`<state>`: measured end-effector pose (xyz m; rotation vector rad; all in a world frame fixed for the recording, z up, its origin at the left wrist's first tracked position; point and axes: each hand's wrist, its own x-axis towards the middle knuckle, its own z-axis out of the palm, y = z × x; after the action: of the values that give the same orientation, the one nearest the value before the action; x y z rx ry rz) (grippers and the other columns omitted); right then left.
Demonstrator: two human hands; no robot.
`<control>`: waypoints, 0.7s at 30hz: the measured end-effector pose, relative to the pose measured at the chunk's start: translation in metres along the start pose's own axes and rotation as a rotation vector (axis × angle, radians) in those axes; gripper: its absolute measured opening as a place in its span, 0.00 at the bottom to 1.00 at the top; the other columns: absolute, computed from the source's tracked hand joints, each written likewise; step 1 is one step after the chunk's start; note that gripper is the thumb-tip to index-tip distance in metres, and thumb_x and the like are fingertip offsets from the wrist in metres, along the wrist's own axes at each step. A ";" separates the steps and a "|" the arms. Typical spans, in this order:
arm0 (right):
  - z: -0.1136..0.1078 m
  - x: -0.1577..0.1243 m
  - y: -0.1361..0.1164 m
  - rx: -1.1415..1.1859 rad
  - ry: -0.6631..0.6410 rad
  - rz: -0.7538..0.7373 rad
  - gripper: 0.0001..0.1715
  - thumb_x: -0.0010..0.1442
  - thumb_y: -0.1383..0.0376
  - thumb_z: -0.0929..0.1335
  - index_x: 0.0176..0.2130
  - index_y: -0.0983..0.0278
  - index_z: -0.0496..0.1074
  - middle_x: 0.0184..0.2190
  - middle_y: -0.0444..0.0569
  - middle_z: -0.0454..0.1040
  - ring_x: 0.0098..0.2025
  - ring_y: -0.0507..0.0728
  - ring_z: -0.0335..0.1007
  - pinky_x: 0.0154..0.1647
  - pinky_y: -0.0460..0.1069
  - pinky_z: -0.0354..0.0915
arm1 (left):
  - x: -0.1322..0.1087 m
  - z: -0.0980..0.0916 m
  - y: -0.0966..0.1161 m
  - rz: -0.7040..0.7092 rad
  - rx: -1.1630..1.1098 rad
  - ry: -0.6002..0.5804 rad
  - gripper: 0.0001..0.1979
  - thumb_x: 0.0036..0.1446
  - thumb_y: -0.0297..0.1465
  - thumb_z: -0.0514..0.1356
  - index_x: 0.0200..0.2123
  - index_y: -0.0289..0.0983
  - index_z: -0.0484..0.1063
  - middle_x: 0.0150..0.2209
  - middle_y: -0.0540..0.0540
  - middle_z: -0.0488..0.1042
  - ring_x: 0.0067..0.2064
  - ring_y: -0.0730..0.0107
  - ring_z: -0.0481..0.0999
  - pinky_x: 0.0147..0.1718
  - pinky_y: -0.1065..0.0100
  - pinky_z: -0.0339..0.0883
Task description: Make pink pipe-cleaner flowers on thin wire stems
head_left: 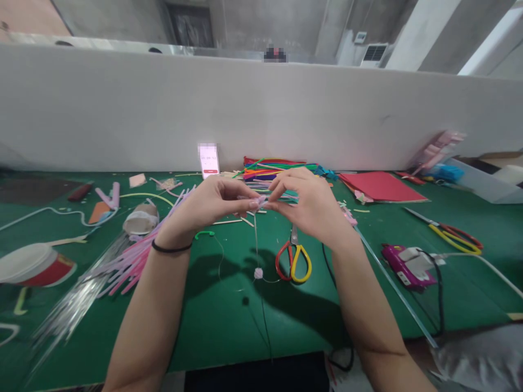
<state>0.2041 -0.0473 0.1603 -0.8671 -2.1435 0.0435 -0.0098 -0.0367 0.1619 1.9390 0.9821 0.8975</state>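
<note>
Above the middle of the green table, my left hand [216, 198] pinches a small pale lilac piece [260, 201] between thumb and fingertips. My right hand [304, 204] meets it from the other side, its thumb and fingertips closed on the same piece. Fingers partly cover the piece, so its kind does not show. Below it hangs a thin stem [256, 234], with a small pinkish lump [258, 273] at its lower end. Red-and-yellow-handled scissors [293, 261] lie just below my right hand. A green hooked piece [204, 234] with a thin thread lies below my left hand.
Pink and lilac pipe cleaners [126, 267] and clear sticks [81, 294] lie left, near a paper cup [53, 267]. Coloured pipe cleaners [281, 170] and a lit phone [209, 160] are behind. Right are red sheets [384, 186], other scissors [449, 233] and a purple power strip [406, 267].
</note>
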 end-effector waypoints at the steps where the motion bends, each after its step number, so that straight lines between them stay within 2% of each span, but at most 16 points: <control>1: 0.000 0.000 -0.001 0.012 0.002 0.014 0.07 0.60 0.64 0.71 0.30 0.62 0.72 0.36 0.46 0.77 0.44 0.57 0.70 0.48 0.53 0.62 | 0.000 0.000 0.000 0.003 0.007 -0.007 0.09 0.53 0.37 0.66 0.35 0.38 0.81 0.28 0.46 0.79 0.29 0.72 0.75 0.26 0.72 0.69; 10: 0.006 0.002 -0.002 0.100 0.041 0.098 0.05 0.59 0.63 0.71 0.33 0.62 0.72 0.35 0.47 0.77 0.41 0.58 0.72 0.43 0.52 0.63 | 0.001 -0.001 0.002 0.015 0.032 -0.011 0.10 0.54 0.37 0.65 0.34 0.37 0.79 0.28 0.46 0.78 0.28 0.73 0.74 0.26 0.72 0.69; 15: 0.008 0.003 -0.001 0.260 0.002 0.208 0.10 0.59 0.58 0.70 0.37 0.62 0.72 0.36 0.48 0.77 0.39 0.56 0.73 0.42 0.53 0.66 | 0.001 0.002 0.005 0.036 0.031 -0.015 0.10 0.55 0.38 0.64 0.36 0.37 0.78 0.32 0.46 0.78 0.31 0.72 0.75 0.28 0.73 0.70; 21: 0.008 0.002 0.000 0.385 0.017 0.268 0.14 0.57 0.57 0.70 0.41 0.61 0.70 0.33 0.45 0.77 0.37 0.55 0.75 0.39 0.51 0.68 | 0.000 0.004 0.006 0.020 0.102 -0.007 0.11 0.57 0.39 0.62 0.34 0.36 0.77 0.29 0.46 0.77 0.29 0.73 0.74 0.27 0.73 0.68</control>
<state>0.1979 -0.0440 0.1561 -0.9098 -1.9002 0.5636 -0.0042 -0.0403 0.1653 2.0390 1.0241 0.8662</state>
